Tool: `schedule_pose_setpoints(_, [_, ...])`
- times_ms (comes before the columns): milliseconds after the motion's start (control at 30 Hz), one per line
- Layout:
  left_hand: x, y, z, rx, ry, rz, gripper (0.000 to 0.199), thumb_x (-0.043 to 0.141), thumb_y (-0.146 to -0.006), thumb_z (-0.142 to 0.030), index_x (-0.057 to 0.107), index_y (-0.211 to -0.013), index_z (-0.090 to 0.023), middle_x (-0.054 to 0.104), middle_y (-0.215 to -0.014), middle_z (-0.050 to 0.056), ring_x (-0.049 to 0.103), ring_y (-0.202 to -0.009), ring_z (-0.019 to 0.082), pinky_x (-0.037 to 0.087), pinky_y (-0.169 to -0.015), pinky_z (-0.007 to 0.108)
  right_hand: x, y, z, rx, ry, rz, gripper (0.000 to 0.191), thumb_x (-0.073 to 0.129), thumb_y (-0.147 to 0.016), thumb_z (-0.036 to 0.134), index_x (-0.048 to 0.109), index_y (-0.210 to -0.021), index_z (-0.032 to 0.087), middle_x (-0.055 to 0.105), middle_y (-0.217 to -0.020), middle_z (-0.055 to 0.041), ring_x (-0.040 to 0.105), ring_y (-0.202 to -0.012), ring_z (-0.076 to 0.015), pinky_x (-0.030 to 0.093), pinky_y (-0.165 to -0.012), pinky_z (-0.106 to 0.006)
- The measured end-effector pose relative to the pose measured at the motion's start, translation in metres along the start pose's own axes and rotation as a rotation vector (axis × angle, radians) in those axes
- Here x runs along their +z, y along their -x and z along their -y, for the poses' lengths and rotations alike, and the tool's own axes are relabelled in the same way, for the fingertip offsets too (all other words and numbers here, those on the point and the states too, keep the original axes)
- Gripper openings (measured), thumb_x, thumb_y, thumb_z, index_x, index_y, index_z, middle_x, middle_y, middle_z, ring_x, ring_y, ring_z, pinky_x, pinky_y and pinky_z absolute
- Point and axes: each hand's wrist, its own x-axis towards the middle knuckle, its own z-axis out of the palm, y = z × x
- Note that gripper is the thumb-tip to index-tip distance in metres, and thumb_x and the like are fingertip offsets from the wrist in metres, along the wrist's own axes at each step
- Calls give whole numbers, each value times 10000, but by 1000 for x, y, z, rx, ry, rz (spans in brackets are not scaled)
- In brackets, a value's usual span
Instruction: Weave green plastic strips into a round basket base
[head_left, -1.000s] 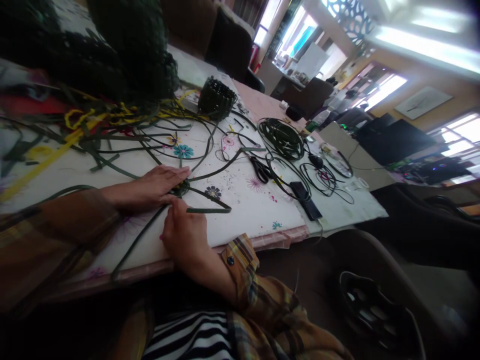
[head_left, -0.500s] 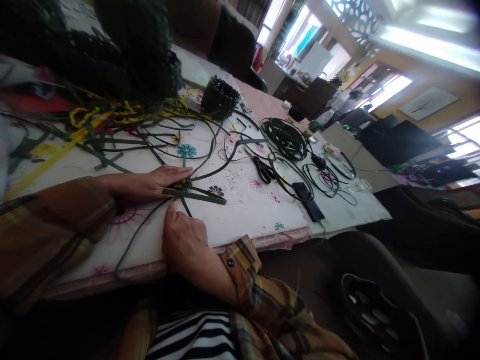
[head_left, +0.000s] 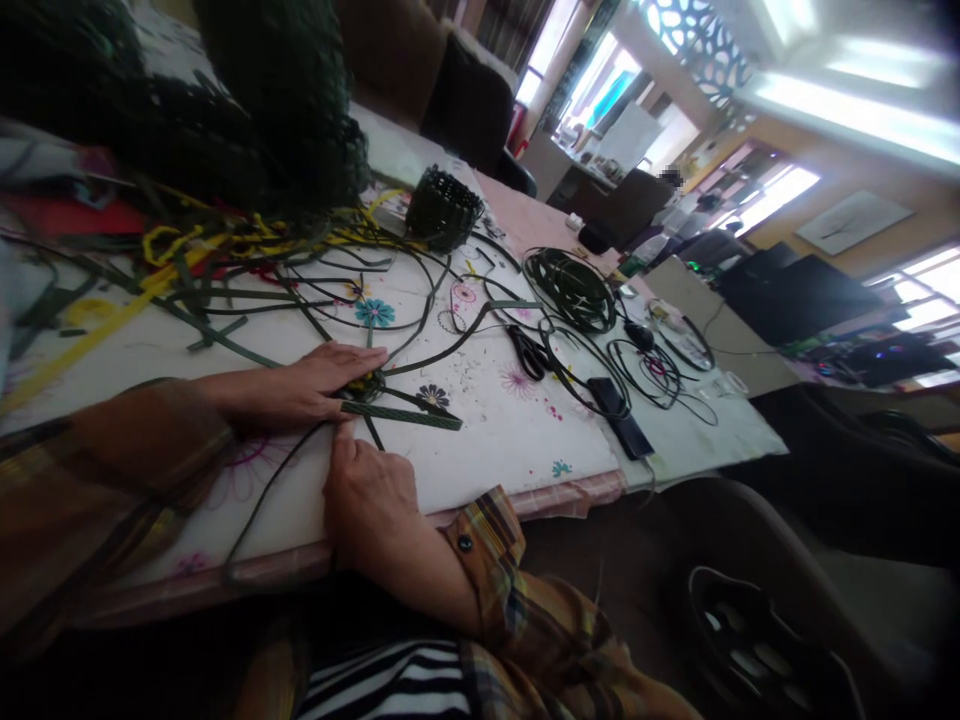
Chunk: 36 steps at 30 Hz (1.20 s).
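Dark green strips radiate over the table from a small woven piece (head_left: 366,388) with some yellow in it. Flat across that piece lies my left hand (head_left: 300,385), its fingers stretched to the right and pressing on it. My right hand (head_left: 371,485) is closed just in front, with a finger touching the near edge of the weave. What it pinches, if anything, is too small to make out. A flat green strip (head_left: 420,415) points right from between the hands. One thin strand (head_left: 262,500) curves toward the table's front edge.
Black scissors (head_left: 529,352), coiled green strips (head_left: 568,290) and a dark phone-like slab (head_left: 621,418) lie to the right. Behind stand a small woven green basket (head_left: 442,208) and large dark woven pieces (head_left: 277,110). Yellow strips (head_left: 172,265) are heaped at the left. A chair (head_left: 750,560) is at the right.
The view has shifted slightly. The flat green strip between my hands has slid a little to the right and down. Both hands remain at the woven piece.
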Motion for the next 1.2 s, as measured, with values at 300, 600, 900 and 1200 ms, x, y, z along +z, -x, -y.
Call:
schedule_pose_setpoints(300, [9,-2,7,26,11,-33,819,518,-1053,-451,265,-1793,-207,287,-1856,123,320,-1675,324,168,-1391,455,5,0,-3,19,-20,-18,545,509,-980,111,498,-1515,6,819,-1107,-202,824,-868,-270,655,-698,-372])
schedule_pose_setpoints(600, [20,-12,11,-16,-24,-39,895,632,-965,-404,302,-1775,-216,314,-1844,138,367,-1647,356,218,-1381,492,7,2,-4,-43,68,-38,429,491,-1024,103,541,-1443,29,796,-1093,-157,794,-838,-243,611,-632,-350])
schedule_pose_setpoints(900, [18,-15,7,-60,-1,-41,859,643,-956,-398,373,-1746,-198,355,-1825,147,368,-1644,370,210,-1374,479,-14,-3,-8,-328,195,-100,257,449,-1130,145,630,-1309,175,717,-1079,-94,716,-886,-218,550,-615,-315])
schedule_pose_setpoints(1200, [7,-14,-3,-57,53,-38,807,604,-978,-437,413,-1719,-183,373,-1812,169,383,-1631,375,230,-1365,497,-34,-35,-35,-795,306,35,317,398,-1191,216,715,-1198,207,678,-1286,-81,616,-1176,-208,558,-953,-333])
